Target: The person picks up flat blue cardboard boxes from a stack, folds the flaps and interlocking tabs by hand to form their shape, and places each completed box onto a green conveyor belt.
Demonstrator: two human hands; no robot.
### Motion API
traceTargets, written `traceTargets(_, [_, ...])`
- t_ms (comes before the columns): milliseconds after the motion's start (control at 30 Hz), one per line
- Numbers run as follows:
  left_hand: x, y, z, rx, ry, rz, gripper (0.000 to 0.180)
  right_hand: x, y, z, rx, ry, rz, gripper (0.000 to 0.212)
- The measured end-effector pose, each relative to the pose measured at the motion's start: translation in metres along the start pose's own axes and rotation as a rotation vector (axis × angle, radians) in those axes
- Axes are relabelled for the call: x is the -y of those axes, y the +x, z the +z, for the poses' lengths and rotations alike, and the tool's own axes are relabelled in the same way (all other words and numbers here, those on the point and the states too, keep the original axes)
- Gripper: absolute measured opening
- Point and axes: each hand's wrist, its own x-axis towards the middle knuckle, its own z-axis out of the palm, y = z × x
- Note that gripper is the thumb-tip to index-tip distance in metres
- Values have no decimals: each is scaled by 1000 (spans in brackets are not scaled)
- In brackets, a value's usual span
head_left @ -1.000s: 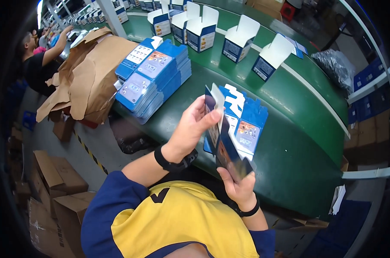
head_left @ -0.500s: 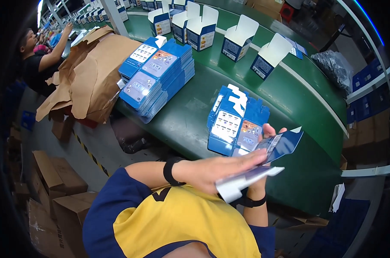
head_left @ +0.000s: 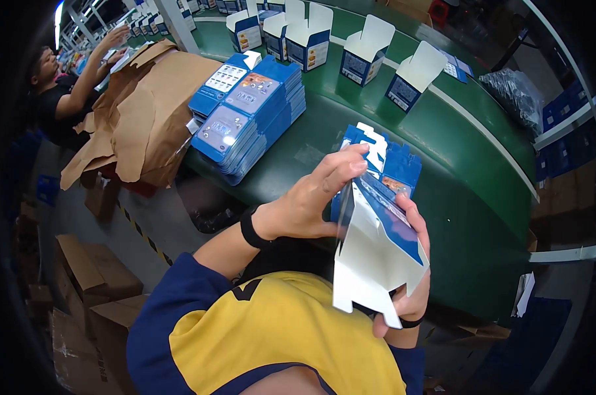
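Close to my body I hold a blue carton (head_left: pixel 375 253) with a white inside, squared open into a tube with loose flaps at its near end. My left hand (head_left: pixel 314 194) grips its left side, fingertips at the far end and thumb at the near left panel. Around the right side wraps my right hand (head_left: pixel 416 280), its fingers on the blue outer face and thumb under the near end. Just beyond, partly covered by the carton and my left hand, a small pile of flat blue carton blanks (head_left: pixel 400 161) lies on the green table (head_left: pixel 462 224).
A tall stack of flat blue blanks (head_left: pixel 248 108) stands left, beside crumpled brown paper (head_left: pixel 137 108). Several opened cartons (head_left: pixel 413 76) line the green conveyor (head_left: pixel 469 95) beyond. A person (head_left: pixel 64 92) works at far left. Brown cardboard boxes (head_left: pixel 91 276) are on the floor at left.
The carton has gone from flattened between my palms to opened out, its white inside showing. My left hand has moved up to its far end, and my right hand has come lower.
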Motion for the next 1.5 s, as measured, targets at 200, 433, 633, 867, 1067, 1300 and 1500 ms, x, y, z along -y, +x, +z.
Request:
traceTargets(200, [-38,-2,-9,239,32,-132,98,-1,-2,-10,-162,-29,-114,107])
traceTargets(433, [-56,-24,42,69,-165,-181,95,20,5,13,-445,58,12,97])
traceTargets(633, [-48,-7,30,-2,-66,53,76,28,-2,15,-360,-59,19,98])
traceTargets(867, [-52,-11,28,91,64,132,56,8,-3,12,-330,66,-76,93])
traceTargets(1067, [-54,-6,29,48,-146,-69,48,-8,-16,-24,-90,395,-184,78])
traceTargets(1300, [-54,5,30,29,-99,-106,51,-3,-10,-2,-363,-140,-53,56])
traceTargets(1500, [-44,11,17,181,181,72,59,-7,5,-26,-25,-215,-443,51])
